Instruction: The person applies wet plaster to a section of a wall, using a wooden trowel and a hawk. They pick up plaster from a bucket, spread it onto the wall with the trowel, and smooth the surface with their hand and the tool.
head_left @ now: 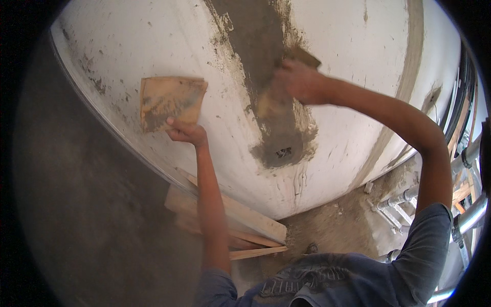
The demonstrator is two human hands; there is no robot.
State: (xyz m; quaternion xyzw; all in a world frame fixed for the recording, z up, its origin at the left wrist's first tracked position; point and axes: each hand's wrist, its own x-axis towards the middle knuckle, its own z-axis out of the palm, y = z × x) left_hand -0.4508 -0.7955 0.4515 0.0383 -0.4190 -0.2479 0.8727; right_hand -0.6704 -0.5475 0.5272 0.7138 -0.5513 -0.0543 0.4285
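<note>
My left hand [188, 134] is closed on the lower corner of a square tan board [176, 100], thumb on its face. Dark grey smears cover part of the board. My right hand [302, 84] is closed round a flat brown tool [307, 57], blurred by motion, so its exact kind is unclear. That tool lies at a wide strip of damp grey mortar [255, 38] on the white wall [337, 30]. Pale, rough edges line the strip. At its lower end is a small recessed box opening [283, 152] with bits inside.
Wooden planks [250, 220] lean at the wall's foot. Metal scaffold tubes [470, 212] stand at right. A narrower grey band [411, 51] runs down the wall on the right. Dusty, bare floor [327, 227] shows below, with a dark grey surface [97, 204] at left.
</note>
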